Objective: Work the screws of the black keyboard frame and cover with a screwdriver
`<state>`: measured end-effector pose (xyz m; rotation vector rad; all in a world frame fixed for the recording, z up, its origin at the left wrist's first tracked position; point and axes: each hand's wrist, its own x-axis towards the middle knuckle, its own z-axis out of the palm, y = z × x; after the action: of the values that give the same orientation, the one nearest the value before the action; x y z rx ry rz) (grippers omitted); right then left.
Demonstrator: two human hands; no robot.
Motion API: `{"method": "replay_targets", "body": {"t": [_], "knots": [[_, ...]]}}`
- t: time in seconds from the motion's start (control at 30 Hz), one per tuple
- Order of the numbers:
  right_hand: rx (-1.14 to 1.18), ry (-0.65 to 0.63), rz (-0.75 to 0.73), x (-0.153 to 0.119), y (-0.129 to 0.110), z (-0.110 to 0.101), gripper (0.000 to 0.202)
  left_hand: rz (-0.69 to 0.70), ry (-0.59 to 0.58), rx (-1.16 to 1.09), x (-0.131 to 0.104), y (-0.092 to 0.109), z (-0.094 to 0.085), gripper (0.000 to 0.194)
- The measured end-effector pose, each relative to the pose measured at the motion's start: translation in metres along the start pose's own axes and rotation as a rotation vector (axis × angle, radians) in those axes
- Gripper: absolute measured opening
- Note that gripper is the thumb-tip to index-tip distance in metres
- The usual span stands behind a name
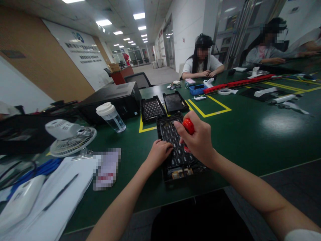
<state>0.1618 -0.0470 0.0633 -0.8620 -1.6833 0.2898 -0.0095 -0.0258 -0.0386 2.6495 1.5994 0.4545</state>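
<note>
A black case (175, 157) with rows of dark cells lies on the green table, its short side toward me. Over its right half, my right hand (200, 139) is wrapped round a red-handled tool (188, 126), whose lower end is hidden by the hand. My left hand (158, 152) rests on the case's left edge with its fingers curled, and its fingertips are partly hidden. At the near end of the case some tan and metallic parts (181, 173) show. Behind it are a black tray with a cell pattern (152, 108) and a flat black tray (175, 101).
At the left are a lidded cup (111, 117), a white fan (72, 137), papers (62, 187) with a pen, and a black computer case (112, 100). Yellow tape (218, 113) marks the table. A red strip (238, 82) and a blue basket (197, 89) lie farther back. Other people sit beyond.
</note>
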Motion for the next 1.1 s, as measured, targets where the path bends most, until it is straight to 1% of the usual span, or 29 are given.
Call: {"method": "replay_targets", "body": {"t": [0.13, 0.3, 0.53, 0.8, 0.87, 0.97, 1.03, 1.1], "knots": [[0.023, -0.007, -0.002, -0.001, 0.003, 0.001, 0.026, -0.001, -0.007, 0.001, 0.0, 0.0, 0.001, 0.017], [0.136, -0.063, -0.003, -0.004, 0.008, 0.0, 0.019, 0.013, 0.002, 0.007, -0.001, 0.0, 0.001, 0.015], [0.226, -0.113, 0.03, -0.007, 0.01, -0.004, 0.02, 0.004, -0.009, 0.013, -0.001, -0.001, 0.001, 0.016], [0.338, -0.185, 0.073, -0.003, 0.015, -0.007, 0.022, 0.002, -0.02, 0.002, -0.001, -0.001, -0.001, 0.016], [0.389, -0.216, 0.102, -0.001, 0.017, -0.009, 0.023, 0.003, -0.024, -0.002, -0.001, -0.002, 0.0, 0.016], [0.504, -0.303, 0.145, 0.003, 0.019, -0.015, 0.022, 0.0, -0.026, -0.007, -0.001, -0.002, 0.001, 0.016], [0.608, -0.372, 0.147, 0.007, 0.024, -0.019, 0.021, 0.0, -0.025, -0.011, -0.001, -0.002, 0.001, 0.016], [0.746, -0.413, 0.121, 0.011, 0.029, -0.021, 0.018, 0.004, -0.023, -0.016, -0.001, -0.002, 0.0, 0.017]]}}
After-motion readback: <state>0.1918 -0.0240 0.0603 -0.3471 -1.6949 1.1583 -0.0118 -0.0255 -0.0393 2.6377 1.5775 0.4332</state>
